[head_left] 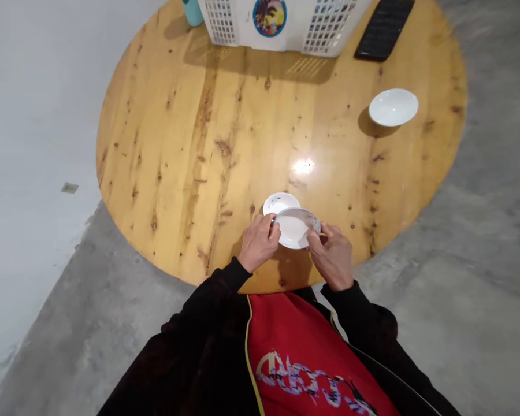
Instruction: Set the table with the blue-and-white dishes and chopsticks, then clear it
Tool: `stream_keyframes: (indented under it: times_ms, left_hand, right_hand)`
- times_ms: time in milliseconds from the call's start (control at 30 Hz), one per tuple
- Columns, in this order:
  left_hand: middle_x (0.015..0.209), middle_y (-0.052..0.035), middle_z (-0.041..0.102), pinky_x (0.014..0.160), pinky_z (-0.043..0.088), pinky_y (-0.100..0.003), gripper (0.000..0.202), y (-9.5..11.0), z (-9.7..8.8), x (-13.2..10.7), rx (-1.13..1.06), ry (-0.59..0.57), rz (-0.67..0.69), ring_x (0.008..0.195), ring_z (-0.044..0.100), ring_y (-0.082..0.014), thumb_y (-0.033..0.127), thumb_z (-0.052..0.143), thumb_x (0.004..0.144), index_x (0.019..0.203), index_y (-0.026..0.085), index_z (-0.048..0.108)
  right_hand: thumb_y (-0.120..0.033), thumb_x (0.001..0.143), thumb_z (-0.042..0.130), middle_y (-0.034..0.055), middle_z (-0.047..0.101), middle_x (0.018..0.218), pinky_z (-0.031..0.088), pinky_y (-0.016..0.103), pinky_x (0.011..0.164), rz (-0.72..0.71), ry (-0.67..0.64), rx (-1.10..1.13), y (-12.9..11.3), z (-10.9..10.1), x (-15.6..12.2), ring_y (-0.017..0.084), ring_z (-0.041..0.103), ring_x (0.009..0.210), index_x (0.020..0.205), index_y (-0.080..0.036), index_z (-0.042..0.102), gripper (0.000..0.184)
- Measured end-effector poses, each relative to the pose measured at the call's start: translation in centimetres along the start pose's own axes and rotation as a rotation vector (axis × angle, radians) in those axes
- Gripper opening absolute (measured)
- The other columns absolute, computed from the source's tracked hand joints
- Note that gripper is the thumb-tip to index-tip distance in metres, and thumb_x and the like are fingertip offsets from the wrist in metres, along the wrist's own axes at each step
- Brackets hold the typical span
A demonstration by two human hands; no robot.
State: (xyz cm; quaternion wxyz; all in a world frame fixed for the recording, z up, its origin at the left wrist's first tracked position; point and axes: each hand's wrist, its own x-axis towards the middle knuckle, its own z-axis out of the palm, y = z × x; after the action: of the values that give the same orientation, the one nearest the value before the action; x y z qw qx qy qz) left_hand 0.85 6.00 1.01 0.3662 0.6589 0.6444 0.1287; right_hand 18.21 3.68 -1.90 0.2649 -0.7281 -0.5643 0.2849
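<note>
Near the table's front edge, my right hand (331, 254) is closed on the right rim of a small white bowl (293, 230), its thumb over the inside. My left hand (259, 240) is closed at the left rim of the same bowl, fingers curled. Just behind and to the left is a second white bowl (281, 201) with small marks inside; the nearer bowl overlaps part of it. Whether my left fingers also touch this second bowl, I cannot tell.
A white plastic basket (281, 29) with a round sticker stands at the far side of the wooden table (164, 150). Beside it lie a black phone-like slab (385, 29) and a teal object (193, 13). Another white bowl (393, 108) sits at the right.
</note>
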Motion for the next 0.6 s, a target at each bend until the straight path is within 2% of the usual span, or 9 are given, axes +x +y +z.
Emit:
stream_keyframes:
  times_ms: [133, 267, 433, 600]
  left_hand:
    - [0.110, -0.0123, 0.064, 0.087, 0.048, -0.032, 0.033, 0.2, 0.1, 2.1, 0.152, 0.033, -0.101, 0.101, 0.063, -0.0234, 0.022, 0.041, 0.101, 0.127, 0.015, 0.060]
    - [0.115, -0.0147, 0.063, 0.088, 0.049, -0.034, 0.034, 0.6, 0.8, 3.0, 0.232, 0.015, -0.174, 0.104, 0.063, -0.0256, 0.022, 0.038, 0.102, 0.127, 0.012, 0.059]
    - [0.119, -0.0156, 0.062, 0.088, 0.050, -0.036, 0.033, 1.4, 1.3, 2.8, 0.279, 0.029, -0.281, 0.103, 0.065, -0.0267, 0.020, 0.039, 0.101, 0.127, 0.011, 0.057]
    - [0.121, -0.0140, 0.063, 0.088, 0.051, -0.035, 0.039, 1.2, 1.2, 2.6, 0.281, 0.099, -0.309, 0.104, 0.066, -0.0267, 0.017, 0.040, 0.099, 0.136, 0.015, 0.052]
  right_hand:
    - [-0.036, 0.085, 0.046, 0.0050, 0.057, 0.075, 0.045, 0.033, 0.068, -0.098, 0.007, -0.062, 0.3, 1.6, 3.2, 0.020, 0.053, 0.067, 0.088, -0.017, 0.066, 0.028]
    - [-0.032, 0.086, 0.045, 0.0070, 0.056, 0.076, 0.044, 0.033, 0.069, -0.183, -0.059, -0.178, 1.3, 2.5, 5.3, 0.022, 0.053, 0.071, 0.099, -0.013, 0.069, 0.034]
    - [-0.030, 0.090, 0.045, 0.0084, 0.055, 0.080, 0.042, 0.031, 0.067, -0.245, -0.165, -0.287, 1.6, 2.6, 6.3, 0.024, 0.053, 0.076, 0.111, -0.011, 0.069, 0.037]
    - [-0.026, 0.094, 0.044, 0.0115, 0.060, 0.092, 0.043, 0.030, 0.068, -0.220, -0.315, -0.361, -0.2, 2.3, 6.9, 0.022, 0.054, 0.075, 0.123, -0.010, 0.065, 0.040]
